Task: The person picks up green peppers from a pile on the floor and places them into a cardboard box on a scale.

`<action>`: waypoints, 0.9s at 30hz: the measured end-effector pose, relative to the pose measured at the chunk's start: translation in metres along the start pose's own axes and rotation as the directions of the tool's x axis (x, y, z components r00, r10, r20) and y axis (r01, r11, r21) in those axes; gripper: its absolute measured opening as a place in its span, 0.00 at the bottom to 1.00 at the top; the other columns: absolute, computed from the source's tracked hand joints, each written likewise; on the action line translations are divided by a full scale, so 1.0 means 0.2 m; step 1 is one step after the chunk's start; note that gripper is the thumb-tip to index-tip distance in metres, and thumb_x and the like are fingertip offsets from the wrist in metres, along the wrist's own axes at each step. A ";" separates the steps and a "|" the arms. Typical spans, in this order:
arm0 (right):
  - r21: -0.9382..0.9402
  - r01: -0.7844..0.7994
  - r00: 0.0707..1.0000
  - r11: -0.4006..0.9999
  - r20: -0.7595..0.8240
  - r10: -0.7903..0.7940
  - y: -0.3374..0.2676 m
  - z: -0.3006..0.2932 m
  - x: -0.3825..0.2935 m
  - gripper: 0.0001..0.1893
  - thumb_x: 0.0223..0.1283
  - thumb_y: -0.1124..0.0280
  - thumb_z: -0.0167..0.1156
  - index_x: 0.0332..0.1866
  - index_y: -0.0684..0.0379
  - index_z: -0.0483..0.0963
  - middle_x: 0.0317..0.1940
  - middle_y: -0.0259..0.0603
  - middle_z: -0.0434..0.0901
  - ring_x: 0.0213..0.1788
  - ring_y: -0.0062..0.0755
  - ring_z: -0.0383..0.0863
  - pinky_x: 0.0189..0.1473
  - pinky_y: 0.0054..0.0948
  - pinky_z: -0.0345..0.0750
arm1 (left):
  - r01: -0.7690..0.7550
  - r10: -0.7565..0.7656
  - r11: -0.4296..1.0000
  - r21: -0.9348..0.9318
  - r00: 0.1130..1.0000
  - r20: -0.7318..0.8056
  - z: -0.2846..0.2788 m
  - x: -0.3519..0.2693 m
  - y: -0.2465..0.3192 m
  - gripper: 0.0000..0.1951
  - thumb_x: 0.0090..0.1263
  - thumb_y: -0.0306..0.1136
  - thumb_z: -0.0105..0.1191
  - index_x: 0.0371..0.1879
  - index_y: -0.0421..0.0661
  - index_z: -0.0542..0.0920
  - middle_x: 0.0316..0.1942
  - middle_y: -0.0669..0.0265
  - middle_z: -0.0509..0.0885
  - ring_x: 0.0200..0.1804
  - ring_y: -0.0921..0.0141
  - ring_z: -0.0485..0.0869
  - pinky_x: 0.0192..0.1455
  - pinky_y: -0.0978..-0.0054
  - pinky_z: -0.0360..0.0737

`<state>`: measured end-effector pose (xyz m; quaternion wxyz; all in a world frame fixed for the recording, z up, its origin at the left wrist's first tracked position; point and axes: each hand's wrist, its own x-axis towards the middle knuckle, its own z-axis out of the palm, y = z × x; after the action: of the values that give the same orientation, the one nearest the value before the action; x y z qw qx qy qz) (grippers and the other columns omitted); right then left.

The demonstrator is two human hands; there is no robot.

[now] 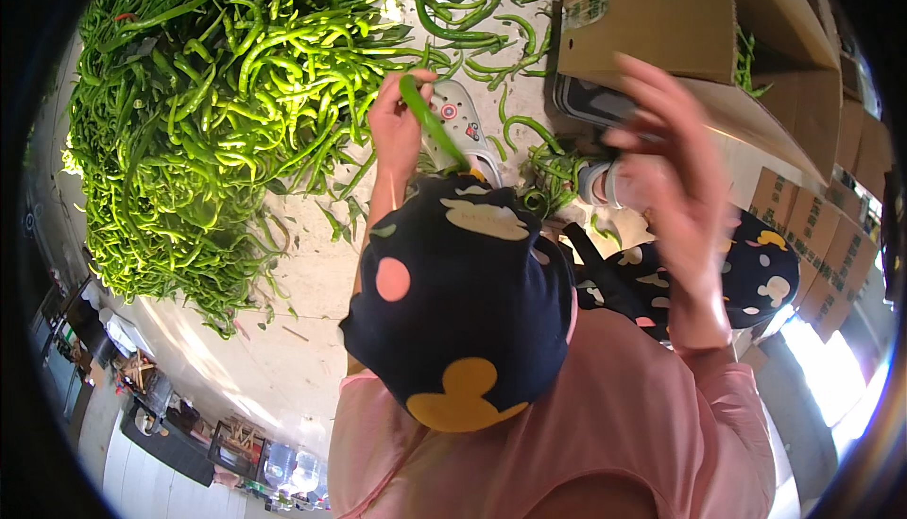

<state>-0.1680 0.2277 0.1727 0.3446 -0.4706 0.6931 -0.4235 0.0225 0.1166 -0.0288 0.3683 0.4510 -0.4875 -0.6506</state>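
Note:
My left hand (400,126) holds a long green chili pepper (434,122) above a pale clog (453,104) on my foot. Just left of that hand lies a large heap of green chili peppers (234,108). My right hand (669,158) is blurred, raised in front of the cardboard box (648,16), its fingers apart with nothing visible in them. Below it, partly covered, is my other shoe (599,182). A small bunch of green peppers (556,175) sits on the floor between my feet.
Loose peppers (489,41) lie scattered on the pale floor (305,264). The cardboard box lies tilted over a dark base (592,101), with some peppers (747,65) inside. Printed cartons (815,246) are stacked at the right. My knee in dark patterned cloth (468,299) fills the middle.

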 end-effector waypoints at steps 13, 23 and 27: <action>0.062 0.041 0.865 0.997 -0.501 -0.005 -0.13 -0.22 -0.11 0.22 0.58 0.77 0.51 0.61 0.65 0.64 0.32 0.39 0.77 0.26 0.17 0.75 0.30 0.15 0.73 | -0.168 0.161 0.986 0.014 0.965 0.208 0.11 0.16 0.06 0.12 0.60 0.24 0.55 0.44 0.43 0.80 0.36 0.66 0.79 0.35 0.75 0.77 0.38 0.81 0.75; -0.682 -0.151 0.641 0.715 -0.618 -0.454 -0.05 -0.77 -0.08 0.16 0.65 0.70 0.48 0.52 0.71 0.67 0.49 0.51 0.73 0.52 0.37 0.75 0.53 0.30 0.73 | -0.367 0.464 0.279 0.887 0.861 0.211 -0.15 0.44 -0.46 0.16 0.48 0.18 0.50 0.39 0.37 0.75 0.41 0.54 0.77 0.49 0.55 0.73 0.52 0.65 0.71; -0.815 0.009 0.703 0.580 -0.407 -0.583 -0.04 -0.66 -0.14 0.18 0.64 0.71 0.46 0.59 0.62 0.63 0.56 0.48 0.70 0.51 0.37 0.77 0.56 0.29 0.73 | -0.199 0.248 -0.010 0.980 0.949 0.195 -0.26 0.59 -0.54 0.13 0.49 0.23 0.54 0.37 0.43 0.76 0.39 0.61 0.77 0.49 0.60 0.72 0.57 0.57 0.66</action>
<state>-0.2716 0.2863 0.2344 -0.2279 -0.5122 0.7800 -0.2779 0.0288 0.0202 -0.1655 0.0587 0.5065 -0.8586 -0.0533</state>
